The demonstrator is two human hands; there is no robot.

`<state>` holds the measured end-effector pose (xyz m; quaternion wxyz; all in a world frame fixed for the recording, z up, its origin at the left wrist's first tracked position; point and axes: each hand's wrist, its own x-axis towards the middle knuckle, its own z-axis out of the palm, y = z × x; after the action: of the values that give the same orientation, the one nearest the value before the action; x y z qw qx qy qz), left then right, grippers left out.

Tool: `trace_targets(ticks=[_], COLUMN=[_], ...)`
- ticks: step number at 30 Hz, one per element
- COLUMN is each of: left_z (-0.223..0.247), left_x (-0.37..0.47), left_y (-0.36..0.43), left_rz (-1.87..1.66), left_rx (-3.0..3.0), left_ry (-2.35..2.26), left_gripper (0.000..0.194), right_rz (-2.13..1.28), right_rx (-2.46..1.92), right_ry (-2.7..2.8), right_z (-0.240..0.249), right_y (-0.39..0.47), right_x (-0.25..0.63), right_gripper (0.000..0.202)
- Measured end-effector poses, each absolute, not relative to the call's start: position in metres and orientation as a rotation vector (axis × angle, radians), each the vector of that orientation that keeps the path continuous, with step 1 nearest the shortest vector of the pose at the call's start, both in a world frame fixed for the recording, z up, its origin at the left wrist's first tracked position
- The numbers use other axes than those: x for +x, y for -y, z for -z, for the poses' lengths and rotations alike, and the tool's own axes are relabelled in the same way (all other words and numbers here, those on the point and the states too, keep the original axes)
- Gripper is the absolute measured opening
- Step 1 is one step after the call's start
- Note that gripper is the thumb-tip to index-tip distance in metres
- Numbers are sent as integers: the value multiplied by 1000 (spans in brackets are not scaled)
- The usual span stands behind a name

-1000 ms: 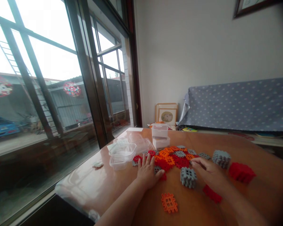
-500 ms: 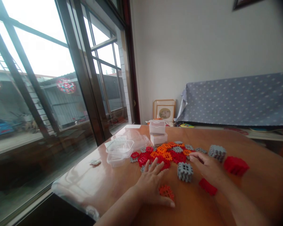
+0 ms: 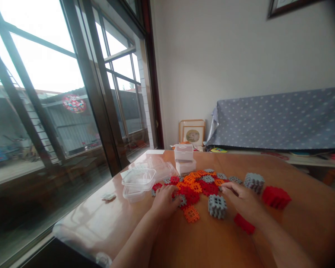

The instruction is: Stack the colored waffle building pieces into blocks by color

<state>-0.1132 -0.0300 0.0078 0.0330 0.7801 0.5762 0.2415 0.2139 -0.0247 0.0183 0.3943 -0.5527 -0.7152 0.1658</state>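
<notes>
- Clear tubs (image 3: 139, 180): contents indistinct.
- Left hand (image 3: 165, 199): grip half-curled at the tile pile (image 3: 192, 194) on the worktop (image 3: 201, 243) (fingertips hidden; cannot tell its hold).
- Stacked boxes (image 3: 184, 153): cloudy, contents unreadable.
- Right hand (image 3: 241, 195): grip nearly closed beside the pile, hold unclear.

We find no text, label, brand, number or sign that we can read anywhere in view.
</notes>
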Motion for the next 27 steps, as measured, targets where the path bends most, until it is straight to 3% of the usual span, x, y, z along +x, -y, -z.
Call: trace_targets(ticks=[4,9,16,21,24,27], left_z=[-8,-11,-20,-24,-26,-26], left_x=[-112,-104,-102,-82,-58,-31], left_y=[37,38,34,18,9,7], left_rz=[-610,-575,-851,-1368,-1396,-1330], left_rx=[2510,2550,2459,1831,1315,1099], left_ry=[-1725,-1789,-1821,-1482,-1155,-967], left_gripper=[41,17,29,34,39,40], right_rz=[-432,-452,-444,-463,-528,-537], right_rx=[-1389,-1376,-1353,-1288,-1243,-1222], right_ry=[1808,1784,1746,1739,1717,1732], right_z=[-17,-14,-16,-23,-27,-31], right_y=[25,22,23,30,35,41], right_x=[213,214,211,204,196,190], right_gripper=[37,36,34,32,32,46])
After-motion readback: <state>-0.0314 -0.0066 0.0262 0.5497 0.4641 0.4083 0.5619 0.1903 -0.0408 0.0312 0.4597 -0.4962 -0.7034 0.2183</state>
